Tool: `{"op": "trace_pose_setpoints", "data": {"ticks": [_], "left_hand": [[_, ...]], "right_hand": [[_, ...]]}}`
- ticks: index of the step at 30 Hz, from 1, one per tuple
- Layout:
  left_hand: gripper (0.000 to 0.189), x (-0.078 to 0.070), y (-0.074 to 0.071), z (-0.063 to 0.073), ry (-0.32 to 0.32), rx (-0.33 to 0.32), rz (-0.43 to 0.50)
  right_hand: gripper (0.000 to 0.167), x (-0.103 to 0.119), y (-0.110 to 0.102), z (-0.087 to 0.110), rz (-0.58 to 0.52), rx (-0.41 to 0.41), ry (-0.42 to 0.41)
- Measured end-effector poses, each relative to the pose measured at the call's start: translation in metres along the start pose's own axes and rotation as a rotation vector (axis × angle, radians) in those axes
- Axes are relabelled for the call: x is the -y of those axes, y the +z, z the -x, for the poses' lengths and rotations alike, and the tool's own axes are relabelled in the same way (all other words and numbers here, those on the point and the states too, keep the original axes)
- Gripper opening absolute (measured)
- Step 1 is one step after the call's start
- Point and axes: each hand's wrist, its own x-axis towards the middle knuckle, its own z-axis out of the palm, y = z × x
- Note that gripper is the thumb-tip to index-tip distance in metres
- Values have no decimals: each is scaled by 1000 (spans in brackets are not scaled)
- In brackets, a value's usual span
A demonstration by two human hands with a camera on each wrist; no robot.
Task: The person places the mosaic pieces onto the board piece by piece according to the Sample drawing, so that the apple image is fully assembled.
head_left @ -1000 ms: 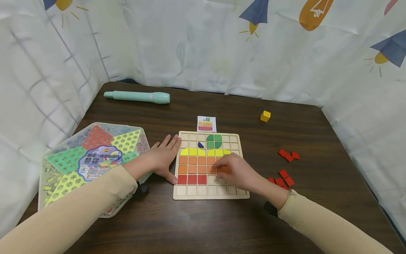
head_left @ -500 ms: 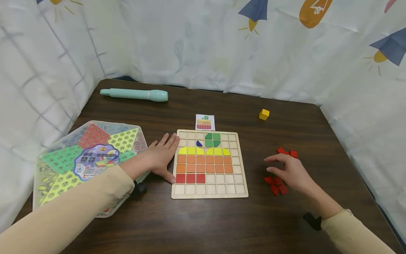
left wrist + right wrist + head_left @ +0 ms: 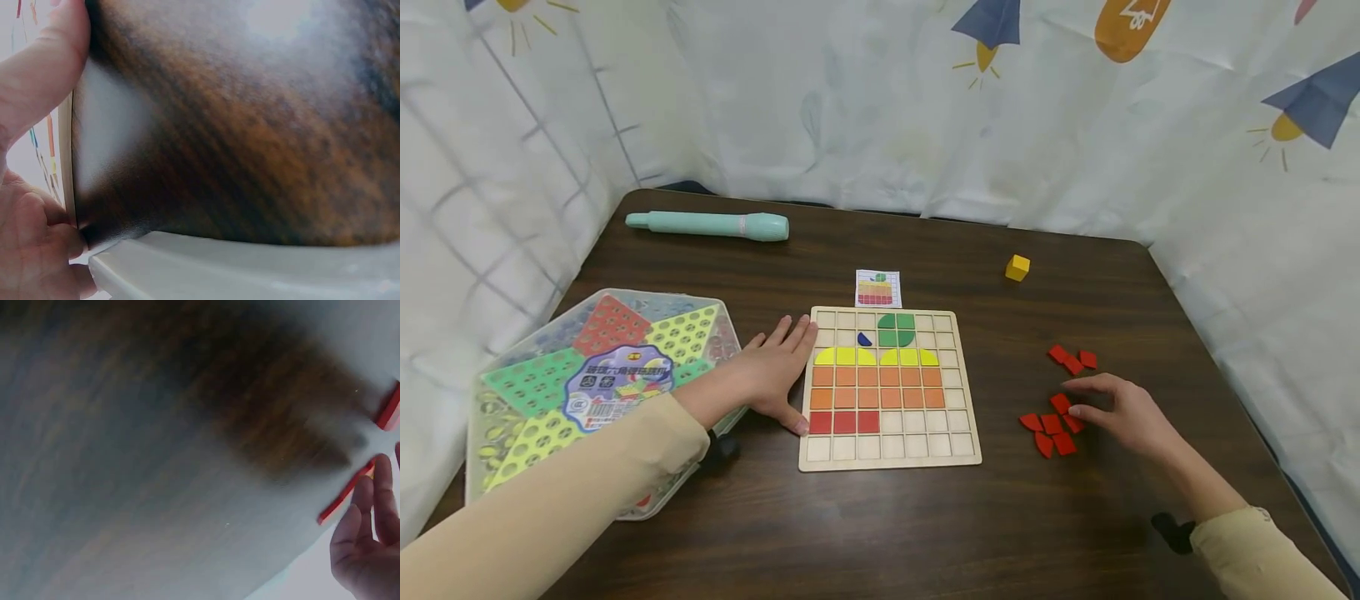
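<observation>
A wooden grid board [image 3: 889, 447] lies mid-table, holding coloured tiles: green at the back, one small dark blue piece, a yellow row, two orange rows and three red squares [image 3: 844, 422] at the left. My left hand [image 3: 772, 375], fingers spread, rests along the board's left edge; in the left wrist view its thumb [image 3: 50, 62] is beside the board's side. On the right, my right hand [image 3: 1127, 415] reaches over a group of loose red tiles [image 3: 1052, 423], forefinger and thumb apart with a red tile near their tips. In the right wrist view its fingertips overlap a red tile [image 3: 340, 499].
Behind the board lies a small picture card [image 3: 877, 288] with a coloured grid pattern. A yellow cube [image 3: 1017, 267] stands back right; further red tiles [image 3: 1072, 360] lie nearer. A clear-lidded hexagonal box [image 3: 508, 379] is at the left, a pale green stick-shaped object [image 3: 707, 223] at the back left.
My right hand has left the board, moved right to the loose red tiles and drawn slightly back, uncovering several of them. My left hand stays at the board's left edge.
</observation>
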Motion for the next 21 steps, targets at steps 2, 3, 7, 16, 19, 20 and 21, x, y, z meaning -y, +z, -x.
{"op": "trace_pose_setpoints", "data": {"ticks": [2,3,7,16,19,20,21], "left_hand": [[144,0,0,0,-1,0,1],[144,0,0,0,-3,2,1],[144,0,0,0,-9,4,3],[144,1,1,-1,-16,4,3],[144,0,1,0,-10,1,-1],[144,0,0,0,-7,-1,-3],[144,0,0,0,-8,-2,-7]], "right_hand": [[40,-1,2,-1,-4,9,-15],[40,-1,3,-2,-7,11,-19],[39,1,7,-6,-4,2,-20],[35,1,7,-15,-7,15,21],[36,-2,4,-17,-13,38,14],[35,-3,4,-17,-11,42,9],[34,-3,3,-18,-7,41,5]]}}
